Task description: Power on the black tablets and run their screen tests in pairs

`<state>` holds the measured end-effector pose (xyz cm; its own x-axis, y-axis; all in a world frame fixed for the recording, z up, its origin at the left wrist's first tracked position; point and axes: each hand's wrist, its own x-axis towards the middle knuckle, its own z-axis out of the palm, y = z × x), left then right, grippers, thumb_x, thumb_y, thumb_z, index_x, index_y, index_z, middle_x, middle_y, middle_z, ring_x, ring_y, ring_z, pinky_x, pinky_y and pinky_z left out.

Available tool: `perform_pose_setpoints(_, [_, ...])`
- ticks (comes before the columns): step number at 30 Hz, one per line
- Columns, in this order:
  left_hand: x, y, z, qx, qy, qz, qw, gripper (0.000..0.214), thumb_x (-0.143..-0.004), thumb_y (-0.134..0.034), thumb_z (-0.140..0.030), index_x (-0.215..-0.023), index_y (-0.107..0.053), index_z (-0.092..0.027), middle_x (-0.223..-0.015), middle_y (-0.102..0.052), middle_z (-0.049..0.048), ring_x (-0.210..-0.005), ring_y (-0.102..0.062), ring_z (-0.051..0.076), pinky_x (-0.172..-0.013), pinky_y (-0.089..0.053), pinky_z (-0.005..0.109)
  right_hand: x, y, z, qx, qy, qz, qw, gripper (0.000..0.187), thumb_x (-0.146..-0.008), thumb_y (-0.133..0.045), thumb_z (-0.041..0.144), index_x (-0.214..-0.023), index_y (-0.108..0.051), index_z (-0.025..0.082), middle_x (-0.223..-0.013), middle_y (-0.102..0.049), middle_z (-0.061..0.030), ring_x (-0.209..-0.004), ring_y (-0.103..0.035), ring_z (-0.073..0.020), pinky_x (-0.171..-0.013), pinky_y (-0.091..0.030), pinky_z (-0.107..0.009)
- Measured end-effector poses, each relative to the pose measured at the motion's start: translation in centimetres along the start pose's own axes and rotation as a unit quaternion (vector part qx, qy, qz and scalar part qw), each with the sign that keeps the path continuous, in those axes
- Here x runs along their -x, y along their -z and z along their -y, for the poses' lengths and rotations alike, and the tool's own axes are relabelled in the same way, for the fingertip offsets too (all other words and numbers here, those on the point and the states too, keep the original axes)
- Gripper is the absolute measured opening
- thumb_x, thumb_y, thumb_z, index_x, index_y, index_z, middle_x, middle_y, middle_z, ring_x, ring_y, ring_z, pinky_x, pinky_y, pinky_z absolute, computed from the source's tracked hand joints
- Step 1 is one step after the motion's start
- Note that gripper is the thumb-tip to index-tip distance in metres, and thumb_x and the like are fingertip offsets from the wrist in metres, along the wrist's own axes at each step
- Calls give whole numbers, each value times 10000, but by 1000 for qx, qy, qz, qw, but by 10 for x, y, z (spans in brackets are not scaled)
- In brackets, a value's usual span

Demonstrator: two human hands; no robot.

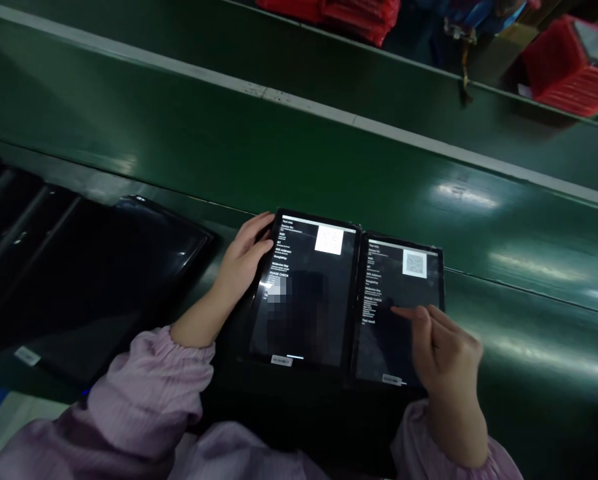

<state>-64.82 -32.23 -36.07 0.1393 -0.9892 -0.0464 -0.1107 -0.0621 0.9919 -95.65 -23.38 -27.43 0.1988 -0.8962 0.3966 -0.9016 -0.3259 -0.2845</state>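
Note:
Two tablets with dark lit screens lie side by side, both showing white text and a square code. My left hand [246, 253] is closed on the left edge of the left tablet [303, 313], its thumb at the rim and its fingertips by the upper corner. Over the right tablet [383, 347], my right hand [446, 343] points with a stretched index finger, the tip at the middle of the screen. Its other fingers are bent and hold nothing. I cannot tell whether that fingertip touches the glass. Each tablet has a small label at its lower edge.
Several dark, glossy panels [93, 267] lie overlapping on the left. A green work surface [179, 140] runs across, with a pale strip [309, 107] along it. Beyond stand stacks of red packets [359, 17] and a red bundle [563, 67], with a blue item [503, 20] between.

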Motion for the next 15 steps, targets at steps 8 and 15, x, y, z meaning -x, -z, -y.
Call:
perform_pose_setpoints(8, [-2,1,8,-18,-26,24,999,505,-881,-675,-347,-1379,-721,-273,-1581,-620,89,-1575,-497,350,-1347,-344,574,3,6,-5,1,-40,-28,999,529,-1154,-428,304,-951,-890,146,-526,-535,24,-384,-435,-60,-415,-283,-219])
perform_pose_setpoints(15, [0,6,13,-80,-41,81,993,857,-802,-851,-509,-1578,-574,-275,-1708,-472,124,-1651,-354,419,-1360,-267,641,-11,8,-20,39,-74,38,996,563,-1149,-381,435,-1137,-874,163,-739,-774,-70,-533,-655,-142,-501,-431,-246])
